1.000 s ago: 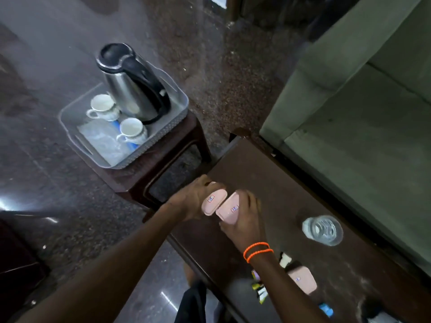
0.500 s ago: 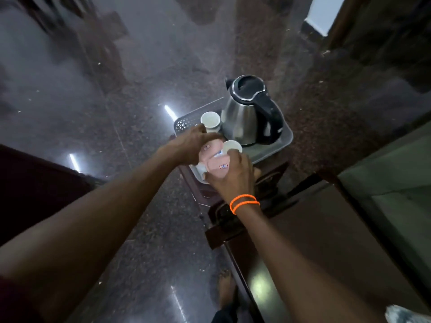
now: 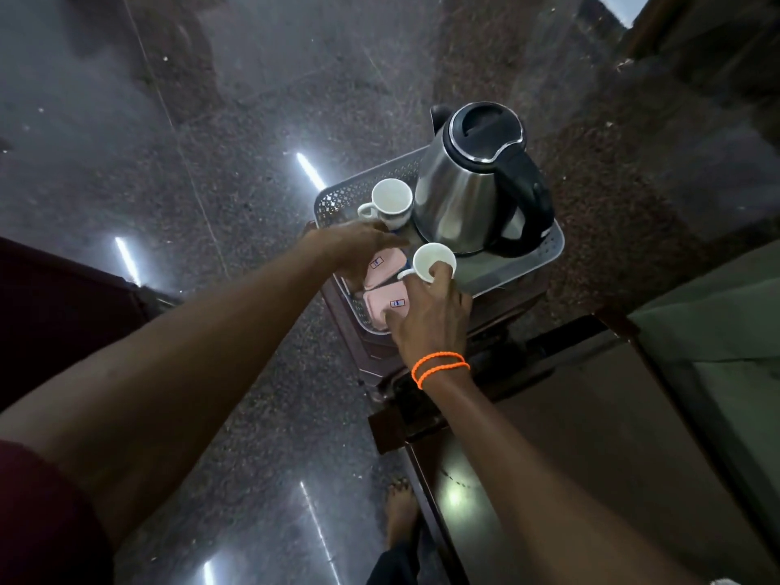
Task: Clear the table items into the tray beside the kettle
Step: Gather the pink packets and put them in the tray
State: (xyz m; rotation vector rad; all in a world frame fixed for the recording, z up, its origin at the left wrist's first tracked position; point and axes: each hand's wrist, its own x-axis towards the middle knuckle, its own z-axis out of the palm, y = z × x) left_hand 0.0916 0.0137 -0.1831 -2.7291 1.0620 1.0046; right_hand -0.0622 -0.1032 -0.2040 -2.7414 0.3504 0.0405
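Note:
A grey tray point(image 3: 551, 251) with perforated walls sits on a dark stool and holds a steel kettle point(image 3: 468, 187) and two white cups point(image 3: 390, 200) point(image 3: 434, 257). Two pink boxes lie side by side in the tray's near-left corner. My left hand point(image 3: 350, 251) reaches in from the left with its fingers over the upper pink box point(image 3: 384, 263). Wearing orange bands at the wrist, my right hand point(image 3: 430, 318) holds the lower pink box point(image 3: 386, 304) by its near edge, its fingertips next to the nearer cup.
The brown table point(image 3: 591, 458) runs along the lower right, just behind the stool point(image 3: 422, 407). A green sofa point(image 3: 717, 323) is at the right edge. Polished stone floor surrounds the stool, and my bare foot point(image 3: 399, 513) stands beside the table.
Both hands carried the pink boxes from the table over to the tray and lowered them into its near-left corner. The view swung from the table to the stool.

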